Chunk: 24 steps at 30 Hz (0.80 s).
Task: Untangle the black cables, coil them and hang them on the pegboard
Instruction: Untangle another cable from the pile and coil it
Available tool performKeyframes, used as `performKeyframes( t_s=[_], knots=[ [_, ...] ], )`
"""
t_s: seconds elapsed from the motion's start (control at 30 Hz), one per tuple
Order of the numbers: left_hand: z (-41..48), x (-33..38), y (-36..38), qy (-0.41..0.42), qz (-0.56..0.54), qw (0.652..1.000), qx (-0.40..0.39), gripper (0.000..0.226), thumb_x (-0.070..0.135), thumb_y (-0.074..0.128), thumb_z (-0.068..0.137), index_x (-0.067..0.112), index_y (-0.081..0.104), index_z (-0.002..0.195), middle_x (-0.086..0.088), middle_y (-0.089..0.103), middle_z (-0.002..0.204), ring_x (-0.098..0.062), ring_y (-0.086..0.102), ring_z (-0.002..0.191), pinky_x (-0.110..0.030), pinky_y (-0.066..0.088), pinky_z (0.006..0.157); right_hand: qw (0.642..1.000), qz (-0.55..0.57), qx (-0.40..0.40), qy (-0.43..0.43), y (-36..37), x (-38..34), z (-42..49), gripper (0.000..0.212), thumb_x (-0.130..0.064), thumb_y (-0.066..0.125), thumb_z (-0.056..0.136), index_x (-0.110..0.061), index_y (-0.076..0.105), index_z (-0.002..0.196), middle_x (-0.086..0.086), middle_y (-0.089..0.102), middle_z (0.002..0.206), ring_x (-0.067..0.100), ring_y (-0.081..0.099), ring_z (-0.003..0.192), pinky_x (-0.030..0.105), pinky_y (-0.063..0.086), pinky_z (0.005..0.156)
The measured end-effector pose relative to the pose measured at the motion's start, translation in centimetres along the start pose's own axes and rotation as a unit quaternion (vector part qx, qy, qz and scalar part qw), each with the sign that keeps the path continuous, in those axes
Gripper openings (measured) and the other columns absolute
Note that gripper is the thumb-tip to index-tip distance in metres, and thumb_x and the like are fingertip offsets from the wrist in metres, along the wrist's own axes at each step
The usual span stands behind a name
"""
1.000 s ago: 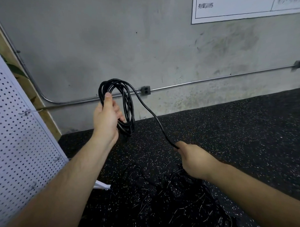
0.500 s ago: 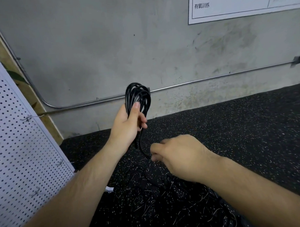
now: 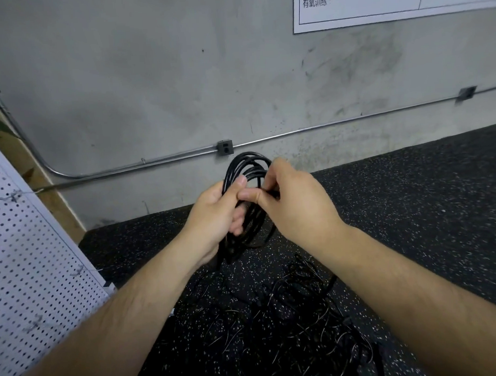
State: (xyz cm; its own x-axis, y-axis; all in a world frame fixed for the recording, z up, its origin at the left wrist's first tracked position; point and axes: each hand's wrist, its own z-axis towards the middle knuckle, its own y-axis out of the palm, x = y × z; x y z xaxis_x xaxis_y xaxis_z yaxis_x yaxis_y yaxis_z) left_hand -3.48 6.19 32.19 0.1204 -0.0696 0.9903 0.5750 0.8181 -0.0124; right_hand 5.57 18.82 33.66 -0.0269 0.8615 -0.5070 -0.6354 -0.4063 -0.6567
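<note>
Tangled black cables litter the speckled rubber floor below; both my hands grip the upright black cable coil, white pegboard left.

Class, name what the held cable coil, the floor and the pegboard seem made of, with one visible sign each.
Cable coil: likely rubber or plastic jacket; smooth black sheen.
Floor: probably rubber matting; black with pale flecks.
Pegboard: white perforated sheet, painted metal or hardboard; unclear.

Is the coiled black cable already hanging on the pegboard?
No, the coiled cable is held up between the left hand and right hand, away from the pegboard.
</note>
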Motion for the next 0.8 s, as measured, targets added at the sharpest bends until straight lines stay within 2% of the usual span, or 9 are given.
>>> performKeyframes(
  t_s=[0.1, 0.2, 0.3, 0.4, 0.5, 0.63, 0.7, 0.8],
  knots=[
    [0.4, 1.1, -0.7, -0.018, -0.125, 0.992, 0.021, 0.027, 0.036, 0.054, 0.103, 0.018, 0.048, 0.085, 0.008, 0.025, 0.051, -0.006, 0.023, 0.040, -0.018, 0.024, 0.039, 0.998, 0.058, -0.016, 0.006, -0.9, 1.7, 0.2, 0.034, -0.055, 0.060, 0.093, -0.022, 0.052, 0.098, -0.007, 0.058, 0.070, 0.008, 0.052, 0.057, 0.026, 0.042, 0.052],
    [1.5, 2.1, -3.1, -0.017, -0.216, 0.975, 0.052, 0.027, 0.037, 0.052, 0.103, 0.020, 0.048, 0.083, 0.011, 0.028, 0.048, -0.003, 0.024, 0.038, -0.015, 0.025, 0.036, 0.987, 0.126, -0.082, 0.054, -1.5, 4.5, -0.3, 0.024, -0.048, 0.048, 0.102, -0.025, 0.056, 0.101, -0.002, 0.063, 0.076, 0.013, 0.058, 0.063, 0.040, 0.055, 0.063],
    [2.2, 2.6, -5.4, -0.006, -0.283, 0.954, 0.094, 0.031, 0.039, 0.051, 0.104, 0.023, 0.044, 0.078, 0.012, 0.029, 0.046, -0.001, 0.024, 0.036, -0.015, 0.026, 0.034, 0.970, 0.164, -0.152, 0.100, -0.8, 7.2, -1.5, 0.020, -0.041, 0.044, 0.105, -0.028, 0.058, 0.102, -0.004, 0.056, 0.071, 0.011, 0.058, 0.063, 0.043, 0.059, 0.070],
    [2.3, 2.2, -5.8, 0.004, -0.250, 0.961, 0.121, 0.029, 0.038, 0.052, 0.104, 0.022, 0.044, 0.081, 0.009, 0.031, 0.050, -0.004, 0.026, 0.038, -0.017, 0.026, 0.037, 0.971, 0.169, -0.125, 0.113, 0.2, 7.8, -1.9, 0.020, -0.036, 0.043, 0.107, -0.029, 0.060, 0.101, -0.007, 0.053, 0.068, 0.010, 0.050, 0.060, 0.039, 0.048, 0.061],
    [2.1, 1.3, -4.6, -0.004, -0.206, 0.972, 0.112, 0.034, 0.043, 0.049, 0.105, 0.019, 0.044, 0.081, 0.007, 0.034, 0.052, -0.006, 0.027, 0.040, -0.019, 0.028, 0.039, 0.975, 0.178, -0.059, 0.122, 1.0, 6.6, -1.7, 0.021, -0.032, 0.042, 0.108, -0.024, 0.061, 0.105, -0.008, 0.055, 0.071, 0.001, 0.046, 0.054, 0.026, 0.039, 0.055],
    [1.5, 1.1, -3.0, -0.018, -0.174, 0.978, 0.113, 0.053, 0.069, 0.042, 0.093, 0.017, 0.048, 0.084, 0.007, 0.030, 0.053, -0.008, 0.025, 0.044, -0.022, 0.028, 0.042, 0.981, 0.141, -0.052, 0.122, 2.0, 4.4, -1.6, 0.017, -0.033, 0.044, 0.107, -0.021, 0.050, 0.118, -0.004, 0.061, 0.076, 0.002, 0.050, 0.053, 0.020, 0.038, 0.051],
    [1.2, 1.0, -2.2, -0.020, -0.180, 0.978, 0.102, 0.062, 0.079, 0.043, 0.079, 0.017, 0.049, 0.084, 0.007, 0.027, 0.054, -0.008, 0.023, 0.044, -0.021, 0.027, 0.042, 0.985, 0.123, -0.038, 0.116, 2.3, 3.5, -1.6, 0.015, -0.033, 0.045, 0.107, -0.020, 0.049, 0.114, -0.006, 0.060, 0.075, 0.003, 0.050, 0.053, 0.018, 0.037, 0.049],
    [0.7, 1.0, -1.5, -0.020, -0.173, 0.981, 0.084, 0.064, 0.080, 0.048, 0.073, 0.017, 0.050, 0.085, 0.007, 0.028, 0.055, -0.008, 0.023, 0.045, -0.021, 0.028, 0.040, 0.990, 0.101, -0.024, 0.098, 2.7, 2.5, -1.7, 0.011, -0.030, 0.048, 0.106, -0.021, 0.050, 0.099, -0.005, 0.060, 0.068, 0.006, 0.048, 0.050, 0.020, 0.035, 0.045]
  ],
)
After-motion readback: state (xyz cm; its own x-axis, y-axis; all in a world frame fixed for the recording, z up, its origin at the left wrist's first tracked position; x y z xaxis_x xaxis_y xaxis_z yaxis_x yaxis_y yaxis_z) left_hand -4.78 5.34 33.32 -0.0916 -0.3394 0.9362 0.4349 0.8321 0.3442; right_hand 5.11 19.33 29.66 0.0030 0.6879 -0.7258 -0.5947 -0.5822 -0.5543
